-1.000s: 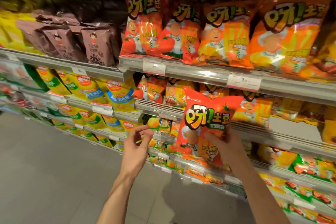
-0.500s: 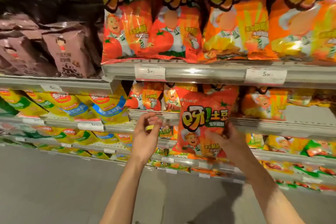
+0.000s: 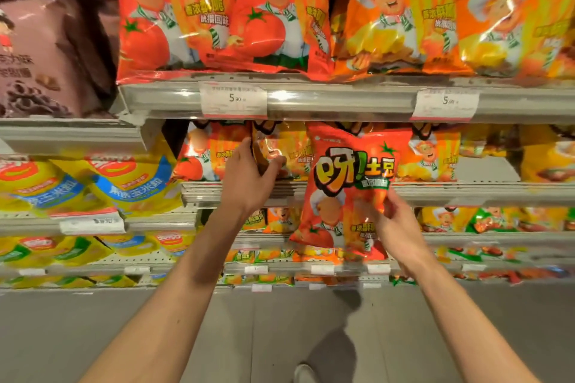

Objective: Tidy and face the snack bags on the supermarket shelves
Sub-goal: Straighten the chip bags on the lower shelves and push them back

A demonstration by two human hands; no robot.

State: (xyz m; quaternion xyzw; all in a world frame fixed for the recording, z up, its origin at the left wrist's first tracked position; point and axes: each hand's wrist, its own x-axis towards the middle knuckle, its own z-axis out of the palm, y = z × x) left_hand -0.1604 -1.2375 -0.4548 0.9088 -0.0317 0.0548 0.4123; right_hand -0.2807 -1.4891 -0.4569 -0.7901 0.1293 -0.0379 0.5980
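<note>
The left hand (image 3: 249,179) reaches to the second shelf (image 3: 466,193), and its thumb and fingers curl around the edge of a glossy orange bag (image 3: 281,149) that stands there. To the right, the right hand (image 3: 393,224) pinches the lower right part of a red snack bag (image 3: 345,183). This bag is upright in front of the shelf, long axis vertical, printed face toward the camera. Its foil is shiny and crinkled.

Above the upper shelf rail (image 3: 311,99) stood four big orange-red snack bags (image 3: 174,15) and one brown bag (image 3: 46,50). Two price tags (image 3: 233,99) hung on that rail. Below it, one red snack bag (image 3: 348,183) was held up between two hands (image 3: 249,177).
</note>
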